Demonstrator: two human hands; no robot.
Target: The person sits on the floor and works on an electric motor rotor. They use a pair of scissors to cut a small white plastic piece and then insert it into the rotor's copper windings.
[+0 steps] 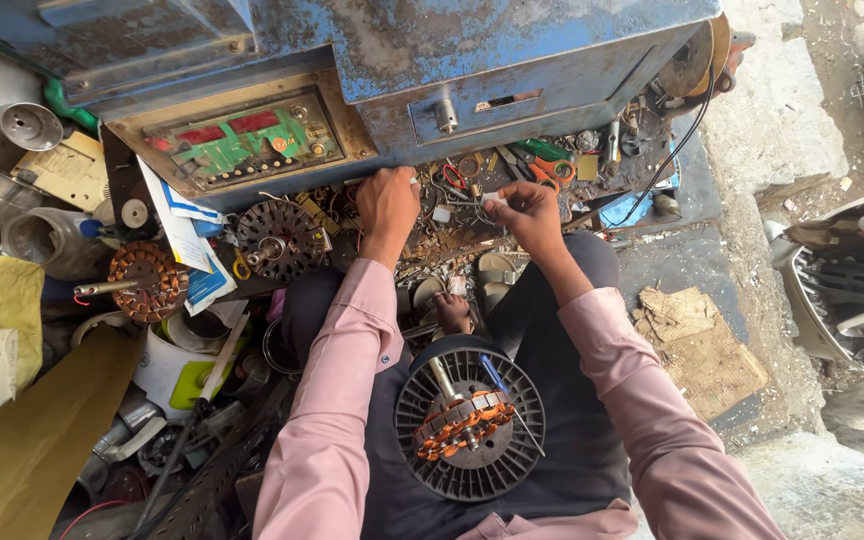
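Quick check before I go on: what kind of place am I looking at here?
Most likely a small roadside repair stall for fan motors. A copper-wound stator rests on the person's lap, more wound stators lie in the clutter, and a worn blue machine stands above scattered tools.

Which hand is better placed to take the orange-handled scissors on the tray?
Probably the right hand: it is close beside the scissors, while the left hand lies farther away, across the clutter.

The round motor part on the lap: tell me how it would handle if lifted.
The black finned disc with copper windings probably feels heavy for its size. It looks rigid, not floppy. Its round rim suggests it could roll if set on edge.
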